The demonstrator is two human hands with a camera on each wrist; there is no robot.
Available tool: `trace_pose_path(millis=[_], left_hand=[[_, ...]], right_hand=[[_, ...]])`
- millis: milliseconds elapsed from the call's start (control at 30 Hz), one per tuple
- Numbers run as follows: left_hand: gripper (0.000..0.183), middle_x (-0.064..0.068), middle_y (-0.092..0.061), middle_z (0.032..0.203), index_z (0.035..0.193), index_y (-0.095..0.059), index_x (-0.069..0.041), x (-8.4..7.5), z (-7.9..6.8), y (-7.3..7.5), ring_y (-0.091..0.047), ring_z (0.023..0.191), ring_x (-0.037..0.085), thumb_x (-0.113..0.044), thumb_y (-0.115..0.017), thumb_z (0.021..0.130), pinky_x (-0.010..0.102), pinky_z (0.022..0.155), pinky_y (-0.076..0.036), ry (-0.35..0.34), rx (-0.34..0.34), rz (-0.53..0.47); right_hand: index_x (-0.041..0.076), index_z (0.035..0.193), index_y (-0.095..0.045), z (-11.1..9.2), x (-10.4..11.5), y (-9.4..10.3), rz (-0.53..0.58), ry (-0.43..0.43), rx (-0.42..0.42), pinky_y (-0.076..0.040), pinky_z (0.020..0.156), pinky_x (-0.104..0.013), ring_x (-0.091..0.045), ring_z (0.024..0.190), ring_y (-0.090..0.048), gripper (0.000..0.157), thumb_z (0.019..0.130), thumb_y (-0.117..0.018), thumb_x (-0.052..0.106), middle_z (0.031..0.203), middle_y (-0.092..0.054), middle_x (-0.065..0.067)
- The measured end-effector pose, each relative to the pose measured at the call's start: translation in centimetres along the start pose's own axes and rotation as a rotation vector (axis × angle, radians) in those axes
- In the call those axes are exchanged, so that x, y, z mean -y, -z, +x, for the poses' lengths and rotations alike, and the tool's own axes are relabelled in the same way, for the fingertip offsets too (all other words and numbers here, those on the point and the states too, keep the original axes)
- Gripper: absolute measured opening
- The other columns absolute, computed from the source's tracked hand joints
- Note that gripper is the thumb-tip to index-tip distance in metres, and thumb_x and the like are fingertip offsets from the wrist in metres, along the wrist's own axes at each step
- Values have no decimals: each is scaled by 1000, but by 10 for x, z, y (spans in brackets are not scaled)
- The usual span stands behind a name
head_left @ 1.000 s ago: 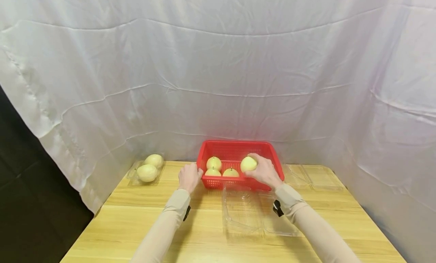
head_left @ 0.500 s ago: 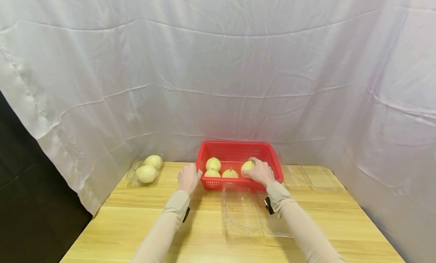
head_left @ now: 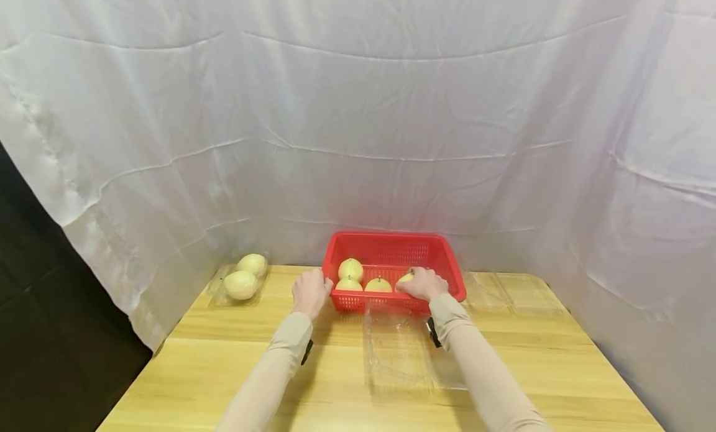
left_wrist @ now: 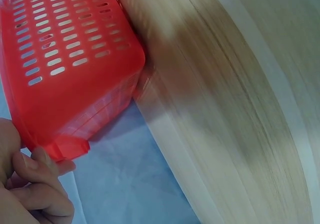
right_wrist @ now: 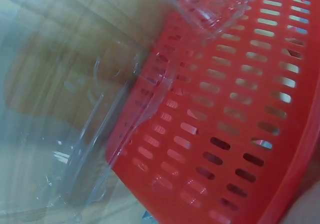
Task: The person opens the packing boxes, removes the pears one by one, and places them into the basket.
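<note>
A red perforated plastic basket (head_left: 386, 235) stands at the back of the table. My left hand (head_left: 310, 293) grips its left rim; in the left wrist view the curled fingers (left_wrist: 37, 171) hold the basket's lip. Inside the right part, my right hand (head_left: 426, 284) holds a pale yellow pear (head_left: 405, 278), mostly covered by the fingers. Several other pears (head_left: 378, 284) with short stems lie in the left half. The right wrist view is filled by the slotted basket wall (right_wrist: 235, 94), with only a sliver of hand at the lower right corner.
An open clear plastic clamshell box (head_left: 394, 351) lies right in front of the basket, partly under the right forearm. Another clear box (head_left: 528, 289) sits behind on the right. At the left, a clear box holds two pears (head_left: 242, 285). Pale curtain (head_left: 358, 140) surrounds the table.
My right hand has lowered the pear deeper into the basket's right part, and the right forearm has shifted left. My left hand stays on the rim.
</note>
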State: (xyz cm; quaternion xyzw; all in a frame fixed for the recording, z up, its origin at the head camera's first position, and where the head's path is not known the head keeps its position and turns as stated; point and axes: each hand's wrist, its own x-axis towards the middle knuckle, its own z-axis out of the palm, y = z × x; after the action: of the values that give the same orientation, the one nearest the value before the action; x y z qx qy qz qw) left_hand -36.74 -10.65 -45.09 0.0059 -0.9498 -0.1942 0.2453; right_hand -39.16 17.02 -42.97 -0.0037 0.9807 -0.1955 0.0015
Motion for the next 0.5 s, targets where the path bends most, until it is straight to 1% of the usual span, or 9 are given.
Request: trace_pose_path(millis=[100, 200, 300, 400, 500], left_hand=[[28, 9, -60, 60, 60, -57, -10, 0, 0, -1, -59, 56, 31, -19, -64, 85, 41, 47, -46, 7, 10, 3], [28, 9, -60, 60, 60, -56, -10, 0, -1, -1, -59, 56, 31, -19, -64, 85, 40, 47, -46, 15, 21, -2], [28, 9, -59, 60, 60, -56, -10, 0, -1, -1, -58, 55, 31, -19, -64, 85, 40, 47, -46, 15, 10, -15], [28, 9, -59, 60, 60, -55, -10, 1, 0, 0, -58, 55, 31, -18, -64, 85, 40, 47, -46, 11, -8, -20], [28, 10, -60, 61, 59, -54, -10, 2, 0, -1, -59, 56, 32, -19, -64, 85, 41, 47, -46, 15, -11, -20]], right_hand=[[19, 110, -69, 3, 1, -1, -21, 2, 0, -49, 78, -50, -29, 92, -65, 44, 79, -67, 49, 105, -70, -7], [18, 104, -71, 6, 1, -2, -13, 6, 6, -50, 78, -50, -30, 92, -66, 36, 81, -68, 46, 105, -72, -6], [18, 105, -72, 8, 0, -2, 9, 23, 8, -50, 79, -50, -30, 94, -66, 34, 83, -69, 43, 106, -72, -6], [17, 107, -73, 10, -2, -4, 25, 57, 14, -51, 82, -50, -29, 98, -67, 34, 85, -69, 43, 108, -72, -6], [15, 111, -72, 10, -3, -5, 45, 96, 28, -51, 85, -50, -29, 103, -66, 34, 88, -67, 40, 111, -72, -6]])
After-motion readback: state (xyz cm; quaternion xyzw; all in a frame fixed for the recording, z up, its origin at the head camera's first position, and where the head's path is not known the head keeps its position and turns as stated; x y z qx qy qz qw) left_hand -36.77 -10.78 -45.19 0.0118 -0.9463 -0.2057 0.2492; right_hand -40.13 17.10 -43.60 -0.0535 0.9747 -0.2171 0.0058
